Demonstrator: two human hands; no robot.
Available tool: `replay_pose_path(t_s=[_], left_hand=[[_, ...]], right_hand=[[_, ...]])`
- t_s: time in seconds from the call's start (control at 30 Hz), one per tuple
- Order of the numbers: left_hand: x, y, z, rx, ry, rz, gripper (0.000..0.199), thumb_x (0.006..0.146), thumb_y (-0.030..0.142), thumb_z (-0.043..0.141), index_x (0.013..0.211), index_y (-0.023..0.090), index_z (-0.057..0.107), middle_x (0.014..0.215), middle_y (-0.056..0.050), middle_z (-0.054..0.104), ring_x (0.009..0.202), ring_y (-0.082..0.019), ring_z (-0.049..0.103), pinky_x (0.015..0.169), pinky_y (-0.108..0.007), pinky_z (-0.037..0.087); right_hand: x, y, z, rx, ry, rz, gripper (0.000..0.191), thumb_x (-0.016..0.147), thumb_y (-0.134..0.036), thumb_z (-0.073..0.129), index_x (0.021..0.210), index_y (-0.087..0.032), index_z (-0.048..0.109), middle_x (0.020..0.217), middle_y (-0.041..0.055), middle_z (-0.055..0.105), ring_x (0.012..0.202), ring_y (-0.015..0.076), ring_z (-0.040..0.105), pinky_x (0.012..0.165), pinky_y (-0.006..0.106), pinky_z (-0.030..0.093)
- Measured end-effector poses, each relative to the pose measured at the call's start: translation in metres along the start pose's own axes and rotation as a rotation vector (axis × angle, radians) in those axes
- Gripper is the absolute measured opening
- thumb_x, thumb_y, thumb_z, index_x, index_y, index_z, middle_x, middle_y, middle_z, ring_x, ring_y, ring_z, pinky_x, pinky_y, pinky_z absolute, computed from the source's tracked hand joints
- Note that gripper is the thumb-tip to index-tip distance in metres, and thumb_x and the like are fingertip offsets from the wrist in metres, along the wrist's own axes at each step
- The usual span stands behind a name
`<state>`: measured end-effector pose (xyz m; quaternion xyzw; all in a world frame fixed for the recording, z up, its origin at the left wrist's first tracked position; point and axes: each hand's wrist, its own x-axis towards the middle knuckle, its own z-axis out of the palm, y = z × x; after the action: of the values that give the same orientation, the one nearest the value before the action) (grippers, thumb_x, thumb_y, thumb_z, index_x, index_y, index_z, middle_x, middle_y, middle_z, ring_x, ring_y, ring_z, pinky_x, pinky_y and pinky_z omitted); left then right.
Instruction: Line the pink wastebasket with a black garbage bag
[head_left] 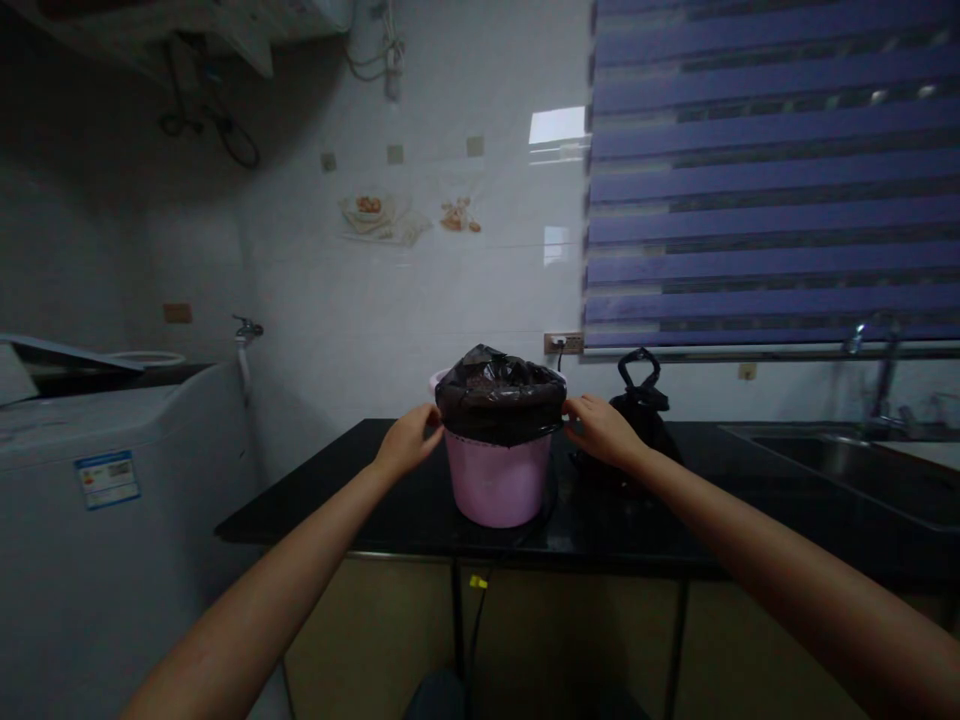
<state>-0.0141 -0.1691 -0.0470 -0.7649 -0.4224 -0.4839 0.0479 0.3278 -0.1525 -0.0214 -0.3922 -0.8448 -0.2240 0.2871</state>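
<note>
A pink bucket stands upright on the dark countertop, in the middle of the head view. Over its mouth lies a black garbage bag, its edge folded down outside the rim. At the bag's left side, my left hand has its fingers curled in and pinching the folded edge. My right hand pinches the same edge on the right, its fingertips partly hidden. The bottom of the bucket's inside cannot be seen.
Right of the bucket sits a tied black bag. Farther right are a sink and a faucet. A washing machine stands at left. A cable with a yellow tag hangs over the counter's front edge.
</note>
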Motion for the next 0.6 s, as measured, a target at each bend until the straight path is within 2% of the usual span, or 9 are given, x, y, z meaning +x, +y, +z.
replay_pose_path(t_s=[0.07, 0.13, 0.23, 0.3, 0.43, 0.5, 0.6], left_hand=[[-0.002, 0.0, 0.007, -0.307, 0.091, -0.227, 0.012, 0.067, 0.023, 0.062, 0.075, 0.02, 0.054, 0.073, -0.001, 0.055, 0.069, -0.016, 0.052, 0.066, -0.029, 0.041], [-0.001, 0.001, 0.013, -0.566, 0.188, -0.414, 0.016, 0.063, 0.023, 0.063, 0.074, 0.02, 0.052, 0.073, 0.0, 0.055, 0.07, -0.015, 0.053, 0.063, -0.027, 0.042], [0.001, 0.004, 0.021, -0.744, 0.219, -0.536, 0.018, 0.063, 0.025, 0.06, 0.078, 0.019, 0.052, 0.074, -0.002, 0.057, 0.07, -0.016, 0.056, 0.06, -0.028, 0.045], [0.002, 0.007, 0.024, -0.862, 0.21, -0.596, 0.018, 0.064, 0.025, 0.059, 0.08, 0.018, 0.054, 0.075, -0.004, 0.06, 0.07, -0.017, 0.059, 0.061, -0.029, 0.046], [0.001, 0.013, 0.025, -1.069, 0.183, -0.666, 0.016, 0.062, 0.019, 0.06, 0.078, 0.016, 0.058, 0.073, -0.004, 0.063, 0.068, -0.015, 0.059, 0.063, -0.028, 0.047], [-0.001, 0.015, 0.026, -1.143, 0.171, -0.684, 0.014, 0.062, 0.016, 0.061, 0.076, 0.015, 0.059, 0.072, -0.004, 0.063, 0.066, -0.014, 0.059, 0.063, -0.028, 0.048], [-0.005, 0.017, 0.029, -1.228, 0.155, -0.69, 0.013, 0.062, 0.012, 0.061, 0.074, 0.015, 0.06, 0.074, -0.005, 0.065, 0.069, -0.014, 0.06, 0.069, -0.029, 0.049]], right_hand=[[-0.001, 0.001, 0.004, 0.171, 0.046, 0.106, 0.013, 0.075, -0.017, 0.049, 0.086, -0.013, 0.052, 0.087, 0.0074, 0.058, 0.082, 0.0157, 0.05, 0.075, 0.027, 0.037], [0.0, 0.001, 0.01, 0.378, 0.11, 0.279, 0.014, 0.073, -0.019, 0.048, 0.086, -0.014, 0.05, 0.084, 0.0065, 0.057, 0.078, 0.0142, 0.051, 0.072, 0.026, 0.039], [0.005, -0.002, 0.016, 0.743, 0.192, 0.617, 0.017, 0.071, -0.024, 0.051, 0.085, -0.014, 0.049, 0.084, 0.0059, 0.057, 0.075, 0.0123, 0.052, 0.067, 0.024, 0.041], [0.009, -0.006, 0.017, 1.035, 0.177, 0.782, 0.02, 0.07, -0.028, 0.053, 0.085, -0.015, 0.05, 0.09, 0.0064, 0.058, 0.076, 0.0111, 0.054, 0.065, 0.022, 0.041], [0.012, -0.012, 0.016, 1.494, 0.059, 0.901, 0.018, 0.072, -0.029, 0.054, 0.083, -0.015, 0.05, 0.093, 0.0058, 0.06, 0.071, 0.0076, 0.054, 0.061, 0.018, 0.04], [0.011, -0.012, 0.017, 1.615, 0.027, 0.92, 0.016, 0.071, -0.026, 0.055, 0.081, -0.015, 0.049, 0.092, 0.0051, 0.06, 0.069, 0.0072, 0.053, 0.061, 0.018, 0.041], [0.01, -0.012, 0.022, 1.677, 0.014, 0.908, 0.016, 0.07, -0.024, 0.057, 0.083, -0.016, 0.051, 0.095, 0.0054, 0.061, 0.072, 0.0085, 0.054, 0.065, 0.02, 0.043]])
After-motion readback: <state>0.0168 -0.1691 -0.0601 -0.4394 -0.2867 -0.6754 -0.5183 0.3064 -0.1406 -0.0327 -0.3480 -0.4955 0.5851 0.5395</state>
